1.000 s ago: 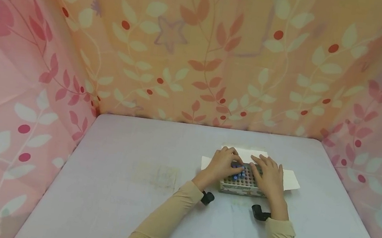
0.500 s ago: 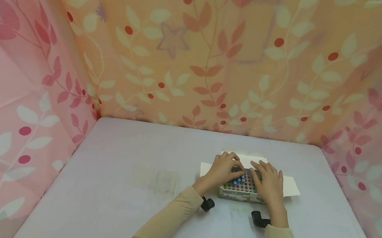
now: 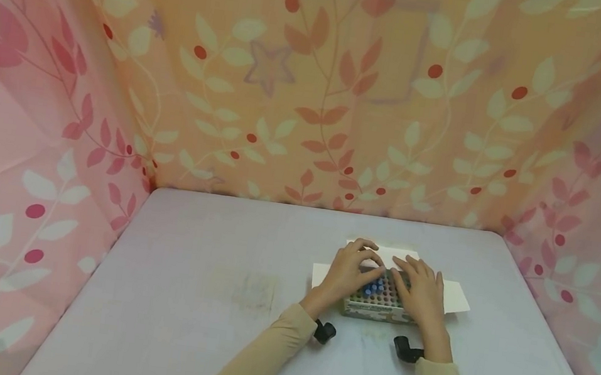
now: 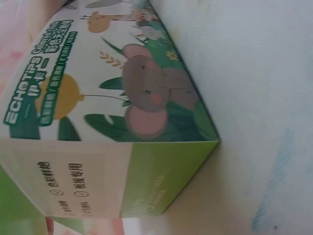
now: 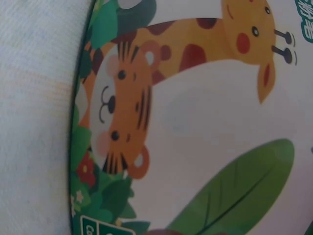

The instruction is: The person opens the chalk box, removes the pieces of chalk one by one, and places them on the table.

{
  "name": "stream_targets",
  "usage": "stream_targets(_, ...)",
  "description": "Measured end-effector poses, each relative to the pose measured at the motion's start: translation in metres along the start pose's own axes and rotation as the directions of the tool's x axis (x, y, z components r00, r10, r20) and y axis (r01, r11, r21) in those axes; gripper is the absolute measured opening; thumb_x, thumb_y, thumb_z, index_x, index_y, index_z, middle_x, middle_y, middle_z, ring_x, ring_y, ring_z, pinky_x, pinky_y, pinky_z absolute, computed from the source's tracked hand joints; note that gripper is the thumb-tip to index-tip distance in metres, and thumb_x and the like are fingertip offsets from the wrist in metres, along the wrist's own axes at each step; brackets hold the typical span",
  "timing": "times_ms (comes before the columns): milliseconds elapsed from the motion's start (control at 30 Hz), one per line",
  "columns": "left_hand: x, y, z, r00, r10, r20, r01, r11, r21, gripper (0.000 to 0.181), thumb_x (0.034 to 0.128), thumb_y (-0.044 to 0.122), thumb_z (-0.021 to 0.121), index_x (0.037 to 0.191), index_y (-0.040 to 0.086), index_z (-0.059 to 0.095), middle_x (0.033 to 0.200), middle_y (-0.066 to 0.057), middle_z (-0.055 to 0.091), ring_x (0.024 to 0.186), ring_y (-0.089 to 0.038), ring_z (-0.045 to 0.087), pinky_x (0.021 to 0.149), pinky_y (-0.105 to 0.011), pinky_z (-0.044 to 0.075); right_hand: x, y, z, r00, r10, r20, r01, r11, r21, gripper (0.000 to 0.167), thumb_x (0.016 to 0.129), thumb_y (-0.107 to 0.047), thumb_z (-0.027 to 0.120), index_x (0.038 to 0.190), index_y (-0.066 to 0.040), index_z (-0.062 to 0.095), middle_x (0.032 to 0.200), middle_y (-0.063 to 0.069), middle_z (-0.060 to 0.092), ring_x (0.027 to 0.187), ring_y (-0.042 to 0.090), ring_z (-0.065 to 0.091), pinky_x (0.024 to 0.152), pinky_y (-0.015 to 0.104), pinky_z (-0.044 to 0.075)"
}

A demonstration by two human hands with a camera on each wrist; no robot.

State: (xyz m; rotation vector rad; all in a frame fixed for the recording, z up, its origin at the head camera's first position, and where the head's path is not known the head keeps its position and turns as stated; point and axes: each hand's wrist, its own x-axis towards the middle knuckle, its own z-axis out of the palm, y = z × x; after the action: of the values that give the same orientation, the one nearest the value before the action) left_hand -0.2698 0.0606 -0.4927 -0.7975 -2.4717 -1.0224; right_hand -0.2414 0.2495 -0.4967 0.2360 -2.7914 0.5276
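Observation:
A printed colored chalk box [image 3: 378,312] sits with its flaps spread and a grid of round holes on top. Several blue chalk sticks [image 3: 375,287] stand up from the holes at its left half. Curved over those sticks is my left hand [image 3: 344,274], thumb and index finger near each other; whether they pinch a stick is too small to tell. My right hand [image 3: 423,291] rests on the box's right part, fingers spread and fairly straight. Both wrist views look at the box's sides, with an elephant on the box [image 4: 146,83] and a tiger on the box [image 5: 117,107].
White flaps stick out from the box, among them the back flap [image 3: 383,252] and right flap [image 3: 456,297]. A pale cloth [image 3: 176,310] with faint stains covers the table. Patterned curtains [image 3: 264,113] enclose its back and sides. Black wrist cameras [image 3: 407,350] hang near the box front.
The head view has tilted, so the scene sits lower. My left index finger and thumb have shifted slightly over the blue chalk sticks. The right hand stays on the box.

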Motion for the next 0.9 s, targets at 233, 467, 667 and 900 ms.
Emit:
stream_targets(233,0.002,0.002,-0.010,0.996,0.021,-0.090,-0.029,0.995,-0.091,0.015,0.0861,0.036,0.064,0.089,0.022,0.068,0.115,0.004,0.057,0.104,-0.012,0.054,0.092,-0.036,0.042,0.000,-0.001,0.000,1.000,0.003,-0.013,-0.003,1.000,0.005,0.042,0.095,-0.042,0.046,0.128,-0.017,0.056,0.136,0.018,0.047,0.128,0.044,0.033,0.101,0.069,0.011)
stream_targets(467,0.003,0.007,-0.024,0.986,0.044,-0.161,-0.078,0.975,-0.210,0.014,0.0856,0.030,0.066,0.090,0.017,0.069,0.114,-0.001,0.058,0.109,-0.013,0.053,0.097,-0.039,0.040,-0.001,0.000,0.001,1.000,0.002,-0.014,-0.001,1.000,0.007,0.042,0.095,-0.041,0.048,0.128,-0.017,0.055,0.136,0.019,0.046,0.127,0.045,0.033,0.101,0.070,0.011)
stream_targets(667,0.003,0.010,-0.038,0.980,0.033,-0.198,-0.086,0.960,-0.265,0.012,0.0861,0.025,0.066,0.091,0.015,0.069,0.114,-0.002,0.058,0.109,-0.014,0.052,0.095,-0.035,0.041,-0.001,0.001,0.003,1.000,0.003,-0.014,-0.003,1.000,0.003,0.043,0.095,-0.043,0.047,0.128,-0.017,0.056,0.136,0.019,0.046,0.127,0.045,0.033,0.101,0.070,0.011)
stream_targets(900,-0.004,0.014,-0.055,0.979,-0.002,-0.205,-0.067,0.941,-0.332,0.011,0.0872,0.024,0.065,0.092,0.015,0.068,0.115,-0.002,0.058,0.111,-0.014,0.051,0.095,-0.034,0.042,-0.002,0.001,0.003,1.000,0.000,-0.019,0.001,1.000,0.005,0.044,0.094,-0.044,0.048,0.128,-0.017,0.056,0.135,0.018,0.047,0.127,0.045,0.033,0.101,0.070,0.011)
